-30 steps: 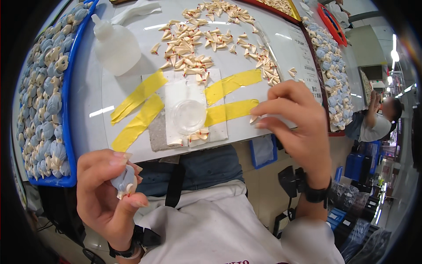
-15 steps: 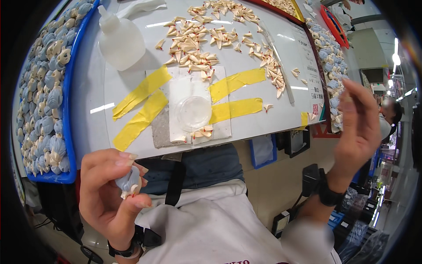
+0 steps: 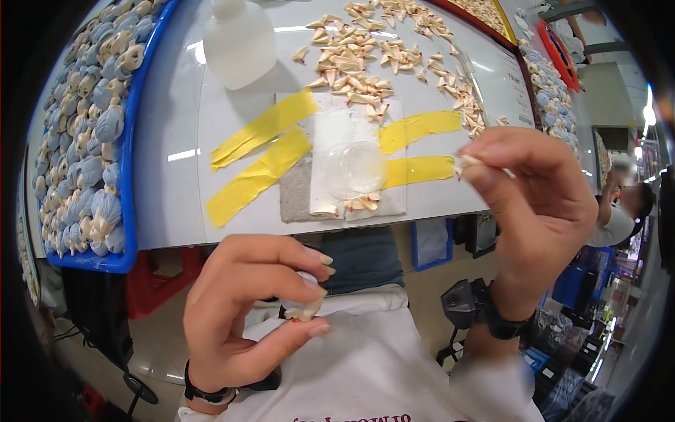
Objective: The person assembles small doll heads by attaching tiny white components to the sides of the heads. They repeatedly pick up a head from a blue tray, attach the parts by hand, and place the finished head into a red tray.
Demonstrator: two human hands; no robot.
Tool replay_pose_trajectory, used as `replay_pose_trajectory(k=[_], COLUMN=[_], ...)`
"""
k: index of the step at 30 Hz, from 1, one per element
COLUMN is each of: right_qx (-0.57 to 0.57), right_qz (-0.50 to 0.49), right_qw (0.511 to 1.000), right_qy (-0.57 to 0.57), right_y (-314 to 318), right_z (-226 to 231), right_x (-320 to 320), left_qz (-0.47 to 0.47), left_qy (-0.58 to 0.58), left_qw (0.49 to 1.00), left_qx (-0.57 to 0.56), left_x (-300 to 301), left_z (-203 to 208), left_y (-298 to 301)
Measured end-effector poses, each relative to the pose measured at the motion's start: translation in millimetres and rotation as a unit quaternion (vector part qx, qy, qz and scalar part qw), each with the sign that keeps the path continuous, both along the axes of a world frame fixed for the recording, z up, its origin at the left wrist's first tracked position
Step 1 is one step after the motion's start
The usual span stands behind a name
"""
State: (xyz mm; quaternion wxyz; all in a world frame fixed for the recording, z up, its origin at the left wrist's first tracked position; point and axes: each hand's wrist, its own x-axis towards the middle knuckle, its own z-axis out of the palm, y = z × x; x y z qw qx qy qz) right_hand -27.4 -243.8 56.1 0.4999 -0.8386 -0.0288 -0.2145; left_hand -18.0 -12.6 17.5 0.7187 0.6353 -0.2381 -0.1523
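Note:
My left hand (image 3: 239, 309), below the table's front edge, pinches a small doll head (image 3: 304, 307) with light blue hair and a cream face between fingertips and thumb. Fingers cover much of it. Over the table's front right part, my right hand (image 3: 538, 186) has thumb and forefinger closed on a small cream pointed piece (image 3: 460, 162), beside the end of a yellow tape strip (image 3: 419, 171). Whether that piece still touches the table I cannot tell. Many like pieces with red tips (image 3: 358, 63) lie spread farther back. A clear round dish (image 3: 357, 169) sits on a white pad, with several pieces at its near side.
A blue tray (image 3: 130, 169) of blue-haired doll heads stands at the left. Behind the pad is a translucent bottle (image 3: 239, 46). More yellow tape (image 3: 260, 176) crosses the pad's left side. Farther right lie more doll heads (image 3: 552, 95) and a red tray (image 3: 559, 56).
My right hand has come in from the far right to the lone cream piece beside the tape and closed on it. My left hand has moved right with the doll head. The view has shifted.

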Motion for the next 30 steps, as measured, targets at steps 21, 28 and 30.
replay_pose_trajectory(k=[21, 28, 30], right_qx=[-0.324, -0.285, -0.193], right_qz=[0.012, 0.022, 0.03], right_qw=[0.939, 0.947, 0.972], right_qy=[-0.117, -0.144, -0.133], right_y=[31.9, 36.6, 38.3], right_z=[-7.8, -14.0, -13.8], right_x=[17.1, 19.1, 15.2], left_qz=[-0.045, -0.051, -0.013], left_qy=[0.137, 0.006, 0.032], left_qw=[0.986, 0.991, 0.988], left_qx=[-0.089, -0.126, -0.15], left_x=[-0.2, 6.7, 3.9], left_z=[-5.1, -13.5, -12.0], left_y=[4.3, -1.8, -7.4])
